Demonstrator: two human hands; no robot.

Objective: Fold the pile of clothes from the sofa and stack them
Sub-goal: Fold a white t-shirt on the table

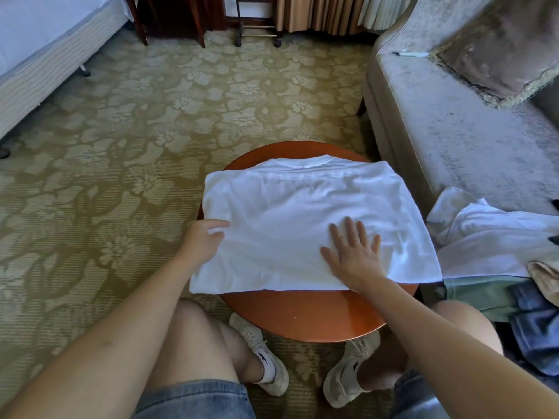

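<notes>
A white T-shirt (290,213), partly folded with its collar at the far side, lies spread over a small round reddish-brown table (305,316). My left hand (203,241) holds the shirt's left edge, its fingers hidden under the cloth and the thumb on top. My right hand (352,252) rests flat on the shirt near its front right, fingers spread. On the grey sofa (447,140) to the right lies a pile of clothes: a white garment (484,234), a green one (478,297), a blue one (535,328) and a beige one (544,276).
A brown cushion (499,49) and a pen (411,54) lie on the sofa's far end. A bed (39,55) stands at the far left, dark wooden furniture legs (169,22) at the back. Patterned carpet (127,140) surrounds the table. My knees and shoes are under the table's front.
</notes>
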